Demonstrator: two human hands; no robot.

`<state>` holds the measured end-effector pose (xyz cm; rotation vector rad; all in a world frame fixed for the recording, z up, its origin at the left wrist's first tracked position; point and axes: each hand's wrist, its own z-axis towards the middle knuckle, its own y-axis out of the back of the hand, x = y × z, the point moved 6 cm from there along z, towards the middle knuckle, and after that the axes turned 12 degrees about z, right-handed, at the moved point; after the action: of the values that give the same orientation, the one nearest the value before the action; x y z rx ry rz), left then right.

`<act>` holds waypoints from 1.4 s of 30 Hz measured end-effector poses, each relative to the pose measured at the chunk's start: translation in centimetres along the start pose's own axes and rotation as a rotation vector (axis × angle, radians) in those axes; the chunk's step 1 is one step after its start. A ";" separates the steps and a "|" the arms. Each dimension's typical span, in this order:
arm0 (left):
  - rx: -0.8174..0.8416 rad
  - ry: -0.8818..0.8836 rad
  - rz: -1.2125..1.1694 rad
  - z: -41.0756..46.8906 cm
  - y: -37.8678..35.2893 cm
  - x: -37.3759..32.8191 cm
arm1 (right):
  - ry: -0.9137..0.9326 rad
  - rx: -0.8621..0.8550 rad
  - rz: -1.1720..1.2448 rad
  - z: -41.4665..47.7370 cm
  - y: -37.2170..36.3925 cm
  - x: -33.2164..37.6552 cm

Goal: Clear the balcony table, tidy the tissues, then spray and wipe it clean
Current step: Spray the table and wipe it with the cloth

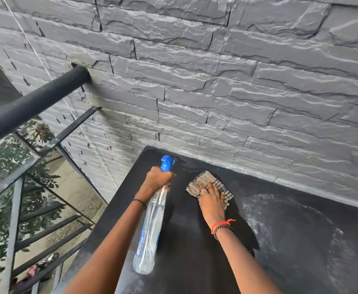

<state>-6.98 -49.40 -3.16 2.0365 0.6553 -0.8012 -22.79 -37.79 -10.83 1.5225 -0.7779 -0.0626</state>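
Near the table's [290, 240] far edge, the right hand [211, 200] is pressing flat — fingers straight — on the checked cloth [207, 180]. Beside it, the left hand [158, 179] is gripping the spray bottle [150, 230] by its neck.

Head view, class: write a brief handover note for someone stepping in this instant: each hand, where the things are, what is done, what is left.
Left hand grips the spray bottle by its neck, above the table's left side, nozzle end toward the wall.
Right hand presses flat on the checked cloth near the table's far edge.
Done: apparently sprayed; wet sheen by the cloth. Tissues not in view.
Left: wipe the whitish streaks on the right, then the near side.
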 end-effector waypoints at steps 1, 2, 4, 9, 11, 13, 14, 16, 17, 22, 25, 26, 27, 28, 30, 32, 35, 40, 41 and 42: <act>0.001 -0.003 0.012 0.1 -0.1 -0.6 | -0.014 -0.008 -0.006 0.0 0.2 -0.5; 0.000 -0.005 0.031 0.0 -0.3 -1.2 | -0.019 -0.008 -0.011 -0.2 0.2 -0.8; 0.001 -0.005 0.097 -0.1 -0.5 -2.3 | -0.020 -0.006 -0.011 -0.6 0.2 -1.0; 0.005 -0.045 0.172 0.5 -1.2 -4.2 | -0.026 -0.001 -0.007 -0.8 0.2 -1.1; 0.028 -0.061 0.170 0.5 -1.8 -5.0 | -0.035 0.003 0.004 -0.8 0.2 -1.2; 0.034 -0.079 0.181 0.7 -2.2 -5.6 | -0.034 -0.001 0.008 -0.8 0.2 -1.1; 0.028 -0.087 0.181 0.8 -2.4 -5.8 | -0.032 -0.003 0.006 -0.8 0.2 -1.1; 0.032 -0.102 0.181 1.1 -2.5 -6.1 | -0.032 -0.007 0.005 -0.8 0.2 -1.2; 0.049 -0.107 0.188 1.2 -2.7 -6.1 | -0.033 -0.007 0.003 -0.7 0.1 -1.2; 0.025 -0.137 0.114 2.0 -0.8 -5.1 | -0.025 -0.011 -0.003 0.7 0.1 -0.7; -0.007 -0.147 0.051 3.0 1.1 -3.6 | -0.010 -0.006 -0.002 3.2 -0.3 0.9; -0.021 -0.146 0.035 3.3 1.8 -3.0 | -0.007 -0.002 0.003 4.2 -0.6 1.6; -0.039 -0.143 0.019 3.4 2.6 -2.4 | -0.003 0.001 0.011 5.1 -1.0 2.5; -0.057 -0.135 0.007 3.4 3.3 -1.9 | 0.008 0.005 0.017 5.9 -1.4 3.5; -0.087 -0.116 -0.013 3.7 4.8 -0.7 | 0.053 0.025 0.018 7.6 -2.7 6.3; -0.097 -0.093 -0.023 4.0 5.9 0.3 | 0.107 0.057 0.016 9.0 -3.9 9.4; -0.124 -0.058 0.007 4.5 7.2 1.5 | 0.205 0.167 0.009 10.9 -5.7 14.1; -0.156 -0.017 -0.011 4.9 8.3 2.2 | 0.336 0.279 -0.018 13.7 -6.7 18.4; -0.157 -0.020 -0.025 5.1 8.1 2.2 | 0.352 0.279 -0.065 14.0 -6.4 18.4; -0.160 -0.022 -0.033 5.1 8.1 2.2 | 0.362 0.282 -0.103 14.2 -6.1 18.5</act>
<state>-1.47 -57.47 -3.00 1.8740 0.7191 -0.7644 -13.00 -59.84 -10.68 1.7754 -0.4299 0.2504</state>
